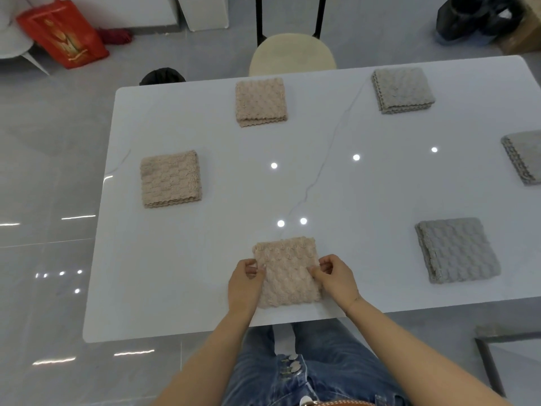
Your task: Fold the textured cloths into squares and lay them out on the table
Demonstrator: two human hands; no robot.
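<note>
My left hand (245,281) pinches the left edge of the beige cloth (288,272), thumb on top and fingers curled at the border. My right hand (333,276) pinches the right edge the same way. The cloth lies folded to a square at the near edge of the table (205,235), directly in front of me, its far edge lifted a little and slightly rumpled.

Judgement on the step in hand: this is the final squaring and setting down. To do it well I should draw both edges outward evenly so the layers lie flush, press the far edge flat, and check that the scalloped borders stack one over another — as they do on the finished pieces. I should let go with both hands together so nothing skews.

Count of cloths in view — six:
- Beige, three: the one in my grip, one mid-left (170,178), one far centre (260,101).
- Grey, three: one far right (402,89), one at the right border of the view and partly cut off (524,156), one near right (458,249).

All five others lie folded and well apart. Beyond the table stands one chair (292,54).
</note>
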